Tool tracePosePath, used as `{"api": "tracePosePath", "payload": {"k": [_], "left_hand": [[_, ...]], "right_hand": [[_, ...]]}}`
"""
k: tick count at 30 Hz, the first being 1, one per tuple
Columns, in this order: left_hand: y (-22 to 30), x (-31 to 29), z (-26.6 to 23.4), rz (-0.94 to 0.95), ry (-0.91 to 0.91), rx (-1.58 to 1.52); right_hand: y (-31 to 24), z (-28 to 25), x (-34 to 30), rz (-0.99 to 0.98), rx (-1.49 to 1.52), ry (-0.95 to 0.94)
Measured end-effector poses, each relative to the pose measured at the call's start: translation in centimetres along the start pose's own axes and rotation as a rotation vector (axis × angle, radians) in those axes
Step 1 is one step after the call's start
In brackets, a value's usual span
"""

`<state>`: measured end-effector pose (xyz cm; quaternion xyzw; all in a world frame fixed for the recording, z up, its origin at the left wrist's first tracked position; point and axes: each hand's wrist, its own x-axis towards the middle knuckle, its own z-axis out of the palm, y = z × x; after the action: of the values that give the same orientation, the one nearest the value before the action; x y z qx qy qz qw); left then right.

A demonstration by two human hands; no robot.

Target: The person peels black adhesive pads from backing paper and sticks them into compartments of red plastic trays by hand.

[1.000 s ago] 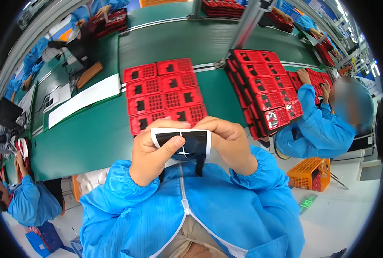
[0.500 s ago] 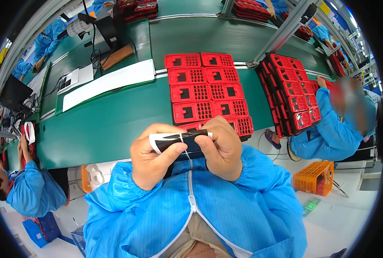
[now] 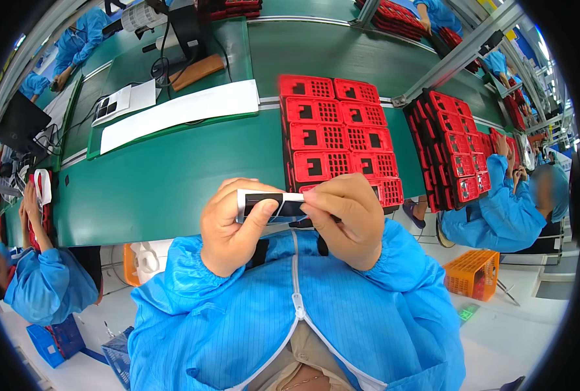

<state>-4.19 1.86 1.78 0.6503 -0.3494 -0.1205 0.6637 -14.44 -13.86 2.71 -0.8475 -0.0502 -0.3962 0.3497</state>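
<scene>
Both my hands hold one flat black part with a white rim (image 3: 271, 205) in front of my chest, seen nearly edge-on. My left hand (image 3: 232, 228) grips its left end, thumb across the black face. My right hand (image 3: 345, 220) pinches its right end with thumb and fingertips. Just beyond the part lie red plastic trays (image 3: 335, 133) in two columns on the green belt (image 3: 166, 176), each with a black square opening and a grid. My blue sleeves come in from below.
A long white sheet (image 3: 179, 111), a monitor stand and cables lie at the back left. More red trays (image 3: 456, 146) are stacked at right, where a person in blue (image 3: 505, 208) works. Another person in blue (image 3: 39, 280) sits at left. An orange crate (image 3: 475, 274) stands on the floor.
My view has swung left and nearer, so the trays sit more to the right. The part has tipped from face-on to nearly edge-on between my hands.
</scene>
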Motion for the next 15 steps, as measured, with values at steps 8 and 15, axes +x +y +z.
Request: {"api": "tracePosePath", "payload": {"k": [8,15], "left_hand": [[-0.4,1.2,-2.2,0.38,-0.188,0.308],[-0.7,1.1,-2.4,0.367,-0.242,0.376]], "right_hand": [[-1.4,0.1,2.1,0.207,0.182,-0.153],[-1.2,-0.2,2.6,0.307,0.281,-0.459]]}}
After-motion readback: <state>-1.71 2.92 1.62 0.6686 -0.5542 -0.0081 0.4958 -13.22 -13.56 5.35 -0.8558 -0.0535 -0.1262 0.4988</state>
